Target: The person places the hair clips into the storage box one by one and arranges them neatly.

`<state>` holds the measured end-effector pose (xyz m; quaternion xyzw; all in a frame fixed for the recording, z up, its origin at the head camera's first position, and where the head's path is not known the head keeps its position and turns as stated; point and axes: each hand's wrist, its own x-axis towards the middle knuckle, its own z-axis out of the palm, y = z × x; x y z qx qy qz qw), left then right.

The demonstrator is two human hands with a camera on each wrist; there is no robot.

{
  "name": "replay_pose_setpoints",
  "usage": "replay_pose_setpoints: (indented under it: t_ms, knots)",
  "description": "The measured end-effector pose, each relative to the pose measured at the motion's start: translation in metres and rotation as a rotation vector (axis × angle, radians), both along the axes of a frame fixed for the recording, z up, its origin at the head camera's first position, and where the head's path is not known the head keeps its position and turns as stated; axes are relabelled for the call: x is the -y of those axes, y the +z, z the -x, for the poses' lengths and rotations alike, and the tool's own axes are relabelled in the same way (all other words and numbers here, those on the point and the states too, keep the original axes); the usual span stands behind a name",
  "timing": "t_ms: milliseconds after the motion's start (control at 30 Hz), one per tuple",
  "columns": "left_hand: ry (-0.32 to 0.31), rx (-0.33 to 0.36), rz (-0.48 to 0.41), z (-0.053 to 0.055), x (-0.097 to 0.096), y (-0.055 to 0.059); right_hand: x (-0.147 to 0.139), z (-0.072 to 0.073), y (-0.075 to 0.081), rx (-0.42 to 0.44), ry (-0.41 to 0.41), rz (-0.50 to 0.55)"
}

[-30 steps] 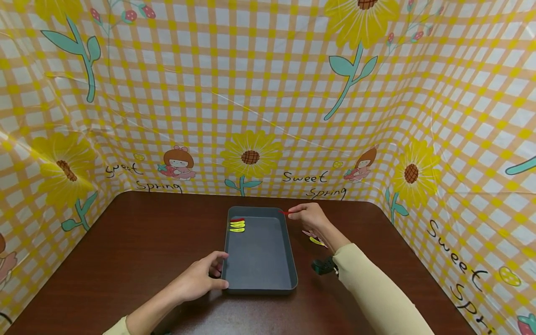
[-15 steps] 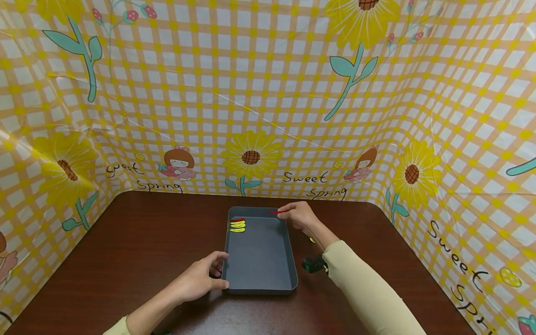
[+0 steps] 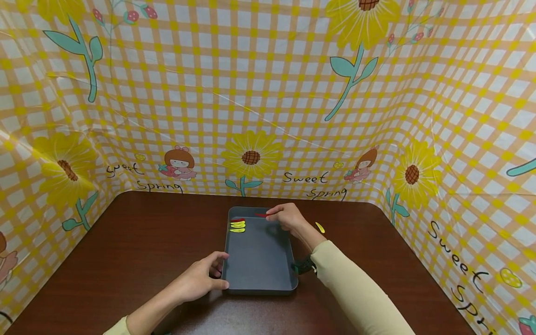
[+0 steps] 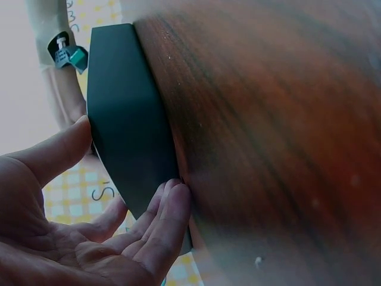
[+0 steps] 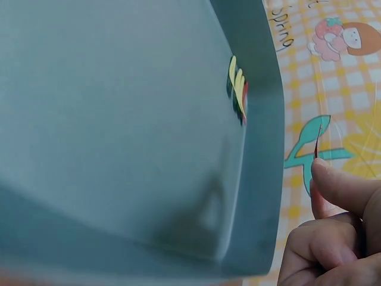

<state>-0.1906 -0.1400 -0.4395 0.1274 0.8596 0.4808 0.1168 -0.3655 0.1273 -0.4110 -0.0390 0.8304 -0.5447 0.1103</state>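
A red snap hair clip [image 3: 261, 215] is pinched between the thumb and index finger of my right hand [image 3: 289, 217], over the far end of a dark grey baking tray [image 3: 260, 260]. In the right wrist view only a thin edge of this hair clip [image 5: 318, 142] shows past the thumb. Inside the tray's far left corner lie a red hair clip [image 3: 237, 220] and several yellow hair clips [image 3: 237, 225] in a stacked row. My left hand [image 3: 197, 279] holds the tray's near left side. In the left wrist view its thumb meets the rim and other fingers lie along the outer wall [image 4: 128, 113].
A yellow hair clip [image 3: 320, 227] lies on the brown wooden table [image 3: 167, 232] to the right of the tray, beside my right forearm. A checked, flower-printed cloth [image 3: 268, 116] walls in the table's back and sides.
My right hand has carried the red hair clip leftward, from beyond the tray's right rim to over its far end. The left hand and the tray have stayed still.
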Motion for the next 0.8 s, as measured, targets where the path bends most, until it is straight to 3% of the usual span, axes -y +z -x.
replay_pose_setpoints:
  t_ms: [333,800]
  knots:
    - [0.001,-0.002,0.001,0.0,0.0,0.001,0.018,0.0,-0.009,-0.001,0.012,-0.042]
    - [0.0,0.003,-0.003,0.001,0.0,0.0,0.04,-0.007,-0.022,0.012,0.082,-0.024]
